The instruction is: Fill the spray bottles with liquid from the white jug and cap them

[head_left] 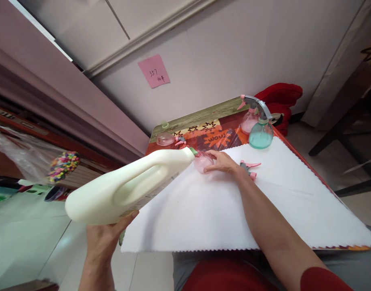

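A large cream plastic jug (133, 184) is tilted in the air, its green-lipped mouth at the neck of a small pink spray bottle (202, 163). My left hand (111, 230) grips the jug from below, near its base. Standing on the white cloth (197, 214), the pink bottle has no spray head on it, and my right hand (221, 162) is closed around its side. A grey and pink spray head (249, 169) lies on the cloth, just right of my right wrist. Whether liquid is flowing cannot be made out.
At the table's right back stand a green spray bottle (260, 135) and a pink spray bottle (248, 121), both with heads. Another clear pink spray bottle (165, 140) lies on its side at the back left. A red plush toy (279, 99) sits behind the table.
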Demonstrator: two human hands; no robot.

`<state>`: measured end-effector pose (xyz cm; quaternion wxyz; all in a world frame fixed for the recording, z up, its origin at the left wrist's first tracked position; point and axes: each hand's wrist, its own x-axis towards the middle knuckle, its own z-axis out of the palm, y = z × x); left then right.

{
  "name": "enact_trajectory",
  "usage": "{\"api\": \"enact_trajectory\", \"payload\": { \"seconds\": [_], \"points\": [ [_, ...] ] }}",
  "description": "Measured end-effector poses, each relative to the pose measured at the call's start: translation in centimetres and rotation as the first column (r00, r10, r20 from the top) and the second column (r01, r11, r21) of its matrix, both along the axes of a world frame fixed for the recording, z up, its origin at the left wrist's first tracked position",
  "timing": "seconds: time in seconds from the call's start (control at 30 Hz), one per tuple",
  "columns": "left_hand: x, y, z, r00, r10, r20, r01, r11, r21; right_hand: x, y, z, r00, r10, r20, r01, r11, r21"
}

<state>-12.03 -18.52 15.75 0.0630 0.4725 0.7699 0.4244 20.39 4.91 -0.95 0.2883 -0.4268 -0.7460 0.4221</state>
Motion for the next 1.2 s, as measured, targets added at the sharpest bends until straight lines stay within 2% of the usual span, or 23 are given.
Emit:
{"api": "enact_trajectory", "payload": {
  "seconds": [0.17,0.5,0.9,1.07,1.2],
  "points": [
    [0.1,0.1,0.3,1.000,-0.018,0.015,0.018,1.000,-0.021,0.0,-0.1,0.0,1.000,0.003,-0.007,-0.003,1.000,-0.008],
    [-0.6,0.2,-0.4,0.997,0.028,0.077,-0.031,0.999,0.032,0.0,-0.1,0.1,1.000,0.004,-0.012,-0.004,1.000,0.030],
    [-0.1,0.2,-0.1,0.999,-0.038,0.037,0.035,0.998,0.061,0.0,0.0,-0.2,1.000,0.003,-0.005,-0.003,1.000,0.002],
    [-0.5,0.3,-0.4,0.999,0.001,0.050,-0.004,0.998,0.056,0.0,0.0,-0.2,1.000,0.002,-0.002,-0.002,1.000,0.006],
    [-0.6,0.3,-0.9,0.995,-0.025,0.092,0.017,0.996,0.086,0.0,-0.1,-0.1,1.000,0.001,0.003,-0.001,1.000,0.026]
  ]
}}
